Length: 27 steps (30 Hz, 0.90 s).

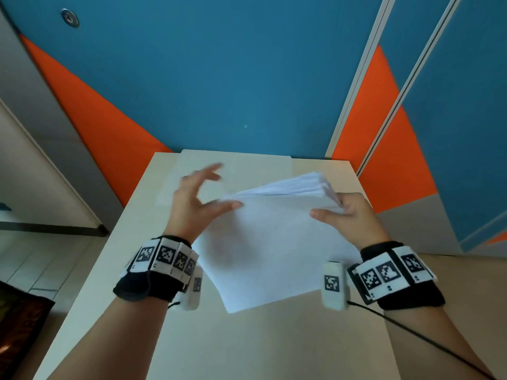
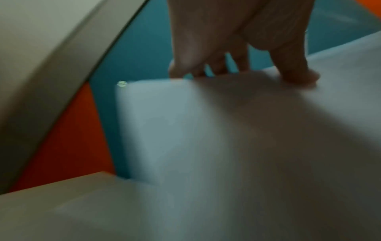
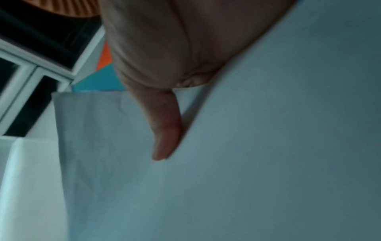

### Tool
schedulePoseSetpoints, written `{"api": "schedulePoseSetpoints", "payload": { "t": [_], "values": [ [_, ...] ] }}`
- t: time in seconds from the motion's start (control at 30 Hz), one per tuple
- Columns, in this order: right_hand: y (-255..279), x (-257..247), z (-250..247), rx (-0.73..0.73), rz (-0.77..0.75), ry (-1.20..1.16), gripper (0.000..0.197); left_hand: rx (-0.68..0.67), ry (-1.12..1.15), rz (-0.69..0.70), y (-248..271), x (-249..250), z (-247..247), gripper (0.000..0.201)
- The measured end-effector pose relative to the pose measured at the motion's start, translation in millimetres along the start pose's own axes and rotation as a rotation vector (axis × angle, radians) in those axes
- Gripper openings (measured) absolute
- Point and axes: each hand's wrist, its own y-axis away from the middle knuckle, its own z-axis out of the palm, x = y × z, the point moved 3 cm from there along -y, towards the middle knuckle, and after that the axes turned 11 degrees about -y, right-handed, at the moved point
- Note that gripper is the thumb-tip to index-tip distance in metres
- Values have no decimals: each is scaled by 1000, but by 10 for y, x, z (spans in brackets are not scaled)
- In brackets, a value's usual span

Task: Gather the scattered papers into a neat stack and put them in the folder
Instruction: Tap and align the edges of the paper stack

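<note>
Pale wood-toned laminate covers the bench (image 1: 219, 346) where we work, set against a blue and orange wall. At its far end lies the folder (image 1: 236, 157), a cream sheet-like cover that nearly blends with the surface; whether it lies open we cannot tell. Above the middle of the bench we hold the stack of papers (image 1: 269, 242), white, tilted up on its right side, its far right corner fanned so the separate sheets show their edges.

What worries us from here is that fan. The sheets are not squared, and only one side is firmly held, so a quick swing toward the folder could, we judge, let loose sheets slide out at the left or near edge. A ragged stack may also catch on the folder's edge and crumple going in.

Our right hand (image 1: 343, 215) is clamped on the stack's right edge: thumb laid flat on the top sheet, as the right wrist view shows, fingers curled beneath. Our left hand (image 1: 197, 198) is spread wide and blurred with motion. Its thumb rests on the top sheet at the stack's left far corner, and the fingers reach past the far edge without closing, so it holds nothing.
</note>
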Motion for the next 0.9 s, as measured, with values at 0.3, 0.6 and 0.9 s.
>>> {"api": "schedulePoseSetpoints", "payload": {
  "t": [0.3,0.6,0.9],
  "values": [
    [112,566,-141,98,123,-355,64,-295,527,-432,424,-603,127,81],
    [157,539,-22,250,-19,-252,23,-34,380,-243,169,-378,-54,12],
    [119,518,111,297,-41,-314,24,83,254,-179,235,-361,73,15]
  ]
}}
